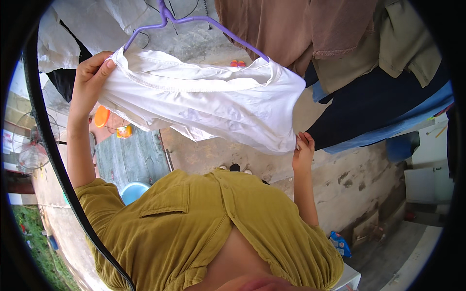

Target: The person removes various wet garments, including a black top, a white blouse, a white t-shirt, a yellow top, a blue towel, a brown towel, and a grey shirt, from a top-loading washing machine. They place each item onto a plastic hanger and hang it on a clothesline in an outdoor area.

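A white knit shirt (204, 105) hangs from a purple hanger (218, 23), spread wide in front of me at arm's length. The hanger's arms run down into the wide neckline, and its hook passes out of the top of the view. My left hand (93, 74) pinches the shirt's upper left edge near the hanger's left end, thumb on top. At the lower right, my right hand (303, 147) grips the fabric's edge between thumb and fingers. Dark navy clothing (364, 105) hangs just behind my right hand. The hanger's lower part is hidden by the shirt.
Brown cloth (291, 29) and an olive garment (407, 47) hang at upper right. White cloth (94, 32) hangs at upper left. Below stand a grey-green table (123, 156) and a light-blue basin (133, 192). A standing fan (33, 140) is at far left.
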`<action>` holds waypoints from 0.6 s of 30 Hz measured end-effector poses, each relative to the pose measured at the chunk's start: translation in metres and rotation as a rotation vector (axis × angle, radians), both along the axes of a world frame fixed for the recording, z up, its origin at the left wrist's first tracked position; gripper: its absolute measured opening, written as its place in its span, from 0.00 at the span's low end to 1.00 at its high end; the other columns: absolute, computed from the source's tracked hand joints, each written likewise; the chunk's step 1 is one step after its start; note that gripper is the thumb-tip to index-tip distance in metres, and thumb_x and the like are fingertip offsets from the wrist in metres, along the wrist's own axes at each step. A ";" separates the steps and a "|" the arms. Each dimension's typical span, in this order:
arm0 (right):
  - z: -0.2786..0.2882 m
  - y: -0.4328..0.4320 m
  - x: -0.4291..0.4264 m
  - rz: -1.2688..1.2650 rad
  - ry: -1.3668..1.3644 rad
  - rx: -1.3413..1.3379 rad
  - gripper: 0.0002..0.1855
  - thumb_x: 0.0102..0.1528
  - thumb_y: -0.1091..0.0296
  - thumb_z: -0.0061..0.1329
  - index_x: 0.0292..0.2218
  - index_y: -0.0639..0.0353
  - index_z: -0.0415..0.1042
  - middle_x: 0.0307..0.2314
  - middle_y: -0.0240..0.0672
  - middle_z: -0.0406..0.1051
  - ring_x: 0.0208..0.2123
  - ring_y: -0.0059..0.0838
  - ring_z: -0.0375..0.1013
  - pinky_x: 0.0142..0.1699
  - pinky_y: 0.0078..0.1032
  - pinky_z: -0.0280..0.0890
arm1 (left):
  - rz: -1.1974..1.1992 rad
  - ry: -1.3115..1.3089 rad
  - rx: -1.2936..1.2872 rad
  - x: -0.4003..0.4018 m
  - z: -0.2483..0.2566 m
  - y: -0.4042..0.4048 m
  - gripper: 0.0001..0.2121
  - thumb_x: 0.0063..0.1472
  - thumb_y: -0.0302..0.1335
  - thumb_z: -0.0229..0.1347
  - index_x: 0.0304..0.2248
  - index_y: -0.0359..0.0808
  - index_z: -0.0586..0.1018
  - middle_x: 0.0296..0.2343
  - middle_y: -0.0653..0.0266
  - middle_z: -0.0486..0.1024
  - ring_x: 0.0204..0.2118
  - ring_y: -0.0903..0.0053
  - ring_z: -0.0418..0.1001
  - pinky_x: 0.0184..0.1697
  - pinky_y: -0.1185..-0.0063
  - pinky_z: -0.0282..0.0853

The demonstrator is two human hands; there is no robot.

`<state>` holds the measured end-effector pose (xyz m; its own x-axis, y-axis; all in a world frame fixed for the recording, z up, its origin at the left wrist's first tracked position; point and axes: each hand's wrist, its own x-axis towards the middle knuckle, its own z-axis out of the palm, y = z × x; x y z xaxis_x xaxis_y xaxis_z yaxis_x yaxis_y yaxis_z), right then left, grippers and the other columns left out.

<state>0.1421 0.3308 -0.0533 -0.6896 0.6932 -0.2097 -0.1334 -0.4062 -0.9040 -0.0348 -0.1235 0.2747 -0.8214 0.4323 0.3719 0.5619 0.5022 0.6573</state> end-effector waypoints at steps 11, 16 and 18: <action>0.250 -0.029 -0.039 0.811 0.332 0.711 0.26 0.62 0.56 0.35 0.52 0.70 0.61 0.47 0.43 0.66 0.49 0.32 0.64 0.55 0.25 0.55 | -0.117 0.084 0.059 -0.012 -0.008 0.031 0.12 0.61 0.31 0.52 0.35 0.29 0.77 0.27 0.71 0.74 0.30 0.88 0.67 0.35 0.88 0.63; 0.233 0.014 -0.050 1.312 0.315 0.405 0.41 0.53 0.39 0.46 0.50 0.74 0.62 0.43 0.43 0.69 0.47 0.28 0.66 0.52 0.24 0.59 | -0.250 -0.064 0.077 -0.025 -0.001 0.031 0.13 0.63 0.34 0.50 0.33 0.31 0.77 0.23 0.77 0.70 0.27 0.91 0.62 0.31 0.88 0.60; 0.236 0.015 -0.045 1.220 0.290 0.084 0.41 0.53 0.40 0.47 0.49 0.75 0.63 0.42 0.42 0.70 0.47 0.29 0.67 0.51 0.24 0.60 | -0.259 -0.069 0.071 -0.020 -0.001 0.031 0.13 0.63 0.34 0.50 0.33 0.30 0.77 0.23 0.78 0.69 0.27 0.91 0.62 0.31 0.88 0.60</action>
